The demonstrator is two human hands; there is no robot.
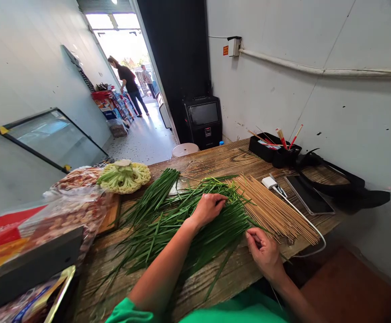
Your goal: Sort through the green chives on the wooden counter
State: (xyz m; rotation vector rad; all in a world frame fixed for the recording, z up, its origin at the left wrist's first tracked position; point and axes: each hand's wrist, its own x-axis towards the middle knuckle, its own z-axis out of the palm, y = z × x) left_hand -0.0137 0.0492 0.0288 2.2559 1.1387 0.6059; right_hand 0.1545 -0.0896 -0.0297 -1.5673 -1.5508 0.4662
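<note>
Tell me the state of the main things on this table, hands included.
Green leaves: piled, partly fanned out.
Left hand: fingers bent, over the leaves.
Right hand: fingers curled; grip unclear.
Skewers: bare, roughly parallel.
Cauliflower: stem side up.
Phone: lying flat.
Black box: open-topped.

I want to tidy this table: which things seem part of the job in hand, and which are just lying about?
Likely part of the job:
long green leaves, with the left hand over them
thin wooden sticks, beside the leaves

Apparently just lying about:
phone
white charger
cauliflower
black box
</note>
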